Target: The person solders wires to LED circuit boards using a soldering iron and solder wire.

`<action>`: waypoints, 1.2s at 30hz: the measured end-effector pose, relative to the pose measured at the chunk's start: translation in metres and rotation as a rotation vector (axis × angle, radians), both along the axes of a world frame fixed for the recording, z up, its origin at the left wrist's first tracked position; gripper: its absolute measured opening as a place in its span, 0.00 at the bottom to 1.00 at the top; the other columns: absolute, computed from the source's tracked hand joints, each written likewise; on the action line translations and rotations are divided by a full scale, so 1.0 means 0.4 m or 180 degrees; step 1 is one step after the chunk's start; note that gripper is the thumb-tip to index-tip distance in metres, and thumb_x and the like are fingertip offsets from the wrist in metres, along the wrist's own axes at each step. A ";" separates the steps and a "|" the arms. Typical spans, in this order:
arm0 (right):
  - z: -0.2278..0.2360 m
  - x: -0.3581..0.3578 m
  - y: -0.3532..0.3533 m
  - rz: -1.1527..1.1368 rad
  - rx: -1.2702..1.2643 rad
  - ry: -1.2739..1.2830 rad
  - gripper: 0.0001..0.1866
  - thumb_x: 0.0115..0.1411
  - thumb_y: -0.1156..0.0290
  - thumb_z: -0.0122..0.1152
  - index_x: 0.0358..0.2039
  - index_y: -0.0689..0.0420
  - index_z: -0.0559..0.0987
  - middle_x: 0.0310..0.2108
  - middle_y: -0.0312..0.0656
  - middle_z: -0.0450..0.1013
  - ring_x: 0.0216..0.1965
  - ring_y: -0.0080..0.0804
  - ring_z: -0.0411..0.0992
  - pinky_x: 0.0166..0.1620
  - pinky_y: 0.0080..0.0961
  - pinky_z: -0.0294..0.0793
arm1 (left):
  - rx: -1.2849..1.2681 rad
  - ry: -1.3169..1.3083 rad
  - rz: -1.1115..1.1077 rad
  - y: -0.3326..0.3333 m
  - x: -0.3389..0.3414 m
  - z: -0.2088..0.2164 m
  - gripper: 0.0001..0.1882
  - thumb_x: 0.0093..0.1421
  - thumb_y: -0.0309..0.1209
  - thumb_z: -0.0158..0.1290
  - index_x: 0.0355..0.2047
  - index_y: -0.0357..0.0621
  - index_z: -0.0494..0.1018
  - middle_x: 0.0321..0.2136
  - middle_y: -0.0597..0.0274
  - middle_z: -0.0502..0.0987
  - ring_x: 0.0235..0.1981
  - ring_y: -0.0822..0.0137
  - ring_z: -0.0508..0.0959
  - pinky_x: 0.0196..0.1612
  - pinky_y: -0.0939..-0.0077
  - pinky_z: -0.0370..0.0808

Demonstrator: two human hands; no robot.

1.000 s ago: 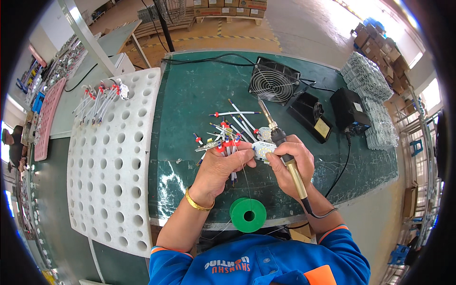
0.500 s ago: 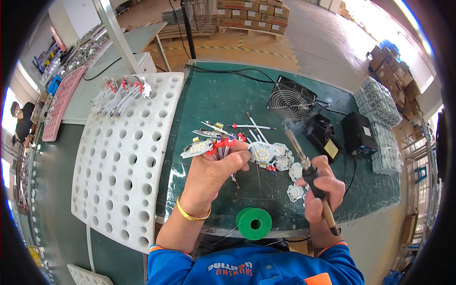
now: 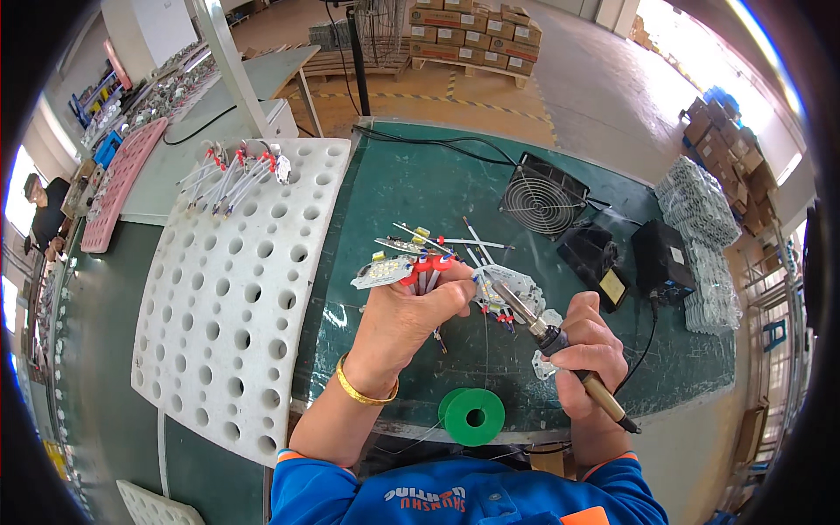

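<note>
My left hand (image 3: 398, 319) is closed around several white wires with red and blue ends, and small LED circuit boards (image 3: 382, 273) fan out from it on the left. At its fingertips lies another pale LED board (image 3: 514, 282), partly hidden by the tool. My right hand (image 3: 588, 354) grips a soldering iron (image 3: 548, 338), its tip slanting up and left to the wires and board beside my left fingertips. A thin solder wire climbs from a green spool (image 3: 473, 417) toward my left fingers. Loose white wires (image 3: 477, 243) lie just beyond.
A square fan (image 3: 541, 197) stands at the back, near an iron stand with a yellow sponge (image 3: 611, 285) and a black soldering station (image 3: 662, 258). Stacked boards (image 3: 710, 289) line the right edge. On the left, a white perforated panel (image 3: 197, 315) bears wired boards (image 3: 234, 175).
My right hand has brought the soldering iron down and left, so its tip now meets the work by my left fingers. The left hand keeps its hold; the whole view has shifted slightly.
</note>
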State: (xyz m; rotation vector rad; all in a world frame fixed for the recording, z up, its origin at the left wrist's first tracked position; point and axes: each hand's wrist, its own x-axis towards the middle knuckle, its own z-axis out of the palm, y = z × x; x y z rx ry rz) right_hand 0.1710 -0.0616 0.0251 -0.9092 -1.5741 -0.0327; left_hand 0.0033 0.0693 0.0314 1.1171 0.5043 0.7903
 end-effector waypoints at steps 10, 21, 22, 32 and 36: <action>-0.001 0.000 0.001 0.0006 -0.0111 -0.0011 0.14 0.30 0.78 0.54 0.23 0.55 0.77 0.14 0.33 0.59 0.17 0.28 0.58 0.30 0.29 0.53 | -0.0095 0.0004 0.0044 -0.007 0.003 0.001 0.11 0.49 0.25 0.55 0.33 0.33 0.74 0.26 0.61 0.76 0.25 0.73 0.75 0.30 0.80 0.73; -0.002 0.000 0.005 -0.0074 -0.0044 -0.0099 0.16 0.29 0.81 0.53 0.24 0.54 0.77 0.14 0.32 0.60 0.16 0.28 0.57 0.30 0.29 0.53 | -0.0041 0.0098 0.0176 -0.014 0.006 0.010 0.10 0.48 0.24 0.55 0.32 0.33 0.74 0.25 0.62 0.75 0.23 0.74 0.74 0.29 0.81 0.73; -0.003 0.001 0.006 -0.0100 -0.0040 -0.0147 0.16 0.29 0.82 0.54 0.24 0.54 0.77 0.15 0.32 0.60 0.16 0.28 0.57 0.30 0.28 0.53 | -0.0040 0.0100 0.0181 -0.015 0.006 0.008 0.10 0.48 0.24 0.55 0.32 0.33 0.74 0.25 0.62 0.75 0.23 0.74 0.74 0.29 0.81 0.73; -0.027 0.014 0.010 -0.0061 -0.0064 -0.0037 0.13 0.32 0.79 0.55 0.24 0.56 0.76 0.15 0.34 0.61 0.17 0.29 0.60 0.30 0.29 0.55 | -0.0401 0.0010 -0.0088 0.003 0.013 -0.018 0.10 0.49 0.26 0.56 0.32 0.37 0.74 0.24 0.63 0.76 0.25 0.73 0.75 0.27 0.84 0.70; -0.027 0.031 0.005 -0.0031 0.0102 0.0052 0.11 0.37 0.77 0.54 0.26 0.58 0.75 0.17 0.36 0.64 0.18 0.30 0.60 0.30 0.30 0.56 | -0.0375 0.0057 -0.0326 0.002 0.026 -0.041 0.10 0.49 0.28 0.56 0.33 0.39 0.74 0.23 0.64 0.75 0.24 0.76 0.74 0.24 0.87 0.64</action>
